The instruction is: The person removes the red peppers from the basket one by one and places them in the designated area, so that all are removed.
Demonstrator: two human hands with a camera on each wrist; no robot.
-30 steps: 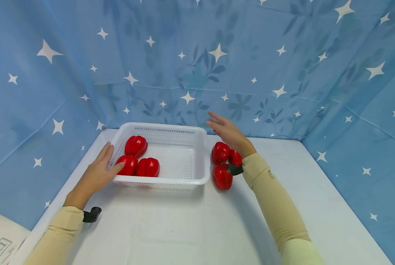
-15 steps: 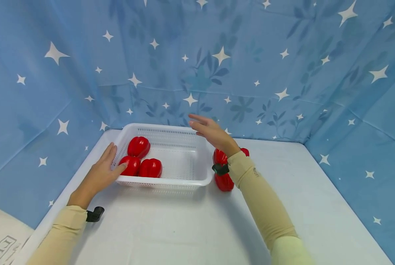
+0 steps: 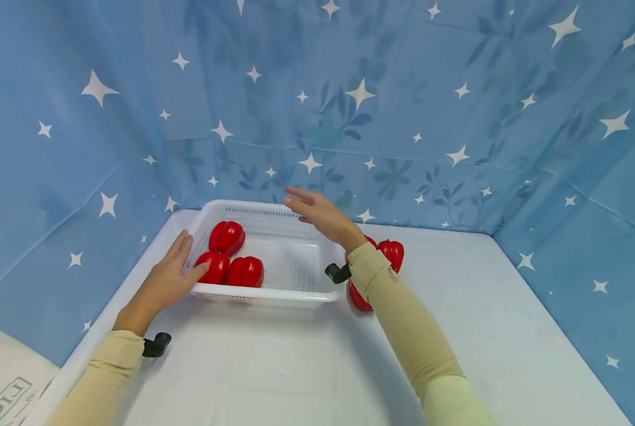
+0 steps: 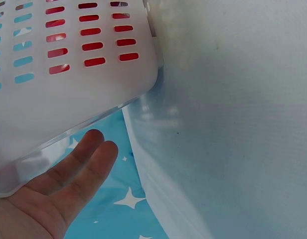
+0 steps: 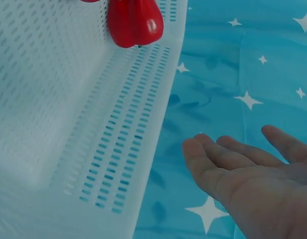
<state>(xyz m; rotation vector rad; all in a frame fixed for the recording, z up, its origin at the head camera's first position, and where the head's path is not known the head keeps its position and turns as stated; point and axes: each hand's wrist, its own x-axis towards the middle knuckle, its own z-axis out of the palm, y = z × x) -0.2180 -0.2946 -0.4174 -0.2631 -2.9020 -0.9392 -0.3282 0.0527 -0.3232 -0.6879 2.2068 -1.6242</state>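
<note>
The left hand (image 3: pixel 163 284) is staying open at the left end of the white basket (image 3: pixel 291 294), fingers reaching out straight; whether it is touching the rim is not showing clearly. The right hand (image 3: pixel 323 216) is hovering open, apart from the basket, near its far right corner. Inside the basket's left part, 3 red peppers (image 3: pixel 245 272) are sitting together. More peppers (image 3: pixel 392 253) are lying right of the basket on the bench (image 3: pixel 275 367), partly hiding behind the right sleeve (image 3: pixel 408 319).

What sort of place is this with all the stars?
Probably a curtained-off table set up indoors, though I can't tell which room. A starry blue curtain hangs around a white table, which holds a white basket with red peppers inside.
</note>
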